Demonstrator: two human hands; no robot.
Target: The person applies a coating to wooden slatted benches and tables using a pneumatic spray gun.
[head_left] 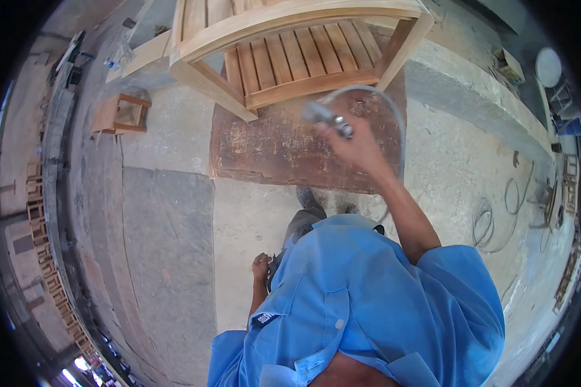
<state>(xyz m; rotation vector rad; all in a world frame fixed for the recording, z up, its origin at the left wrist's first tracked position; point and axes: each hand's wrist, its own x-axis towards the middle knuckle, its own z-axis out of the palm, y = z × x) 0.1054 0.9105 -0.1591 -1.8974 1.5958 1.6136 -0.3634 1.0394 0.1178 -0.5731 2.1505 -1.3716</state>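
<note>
My right hand is closed around a spray gun, its metal body smeared by motion. A grey hose curves away from the gun toward my right side. Just beyond the gun stands a wooden table with a slatted lower shelf; I see no contact between gun and wood. Down by my left hip, my left hand has its fingers curled in, next to something dark. Whether they grip anything cannot be made out.
Beneath the table lies a worn brown board. A small wooden stool is off to the left, near a dark grey floor sheet. Coiled hose lies on the right, below a long concrete ledge. Several wooden frames line the far left.
</note>
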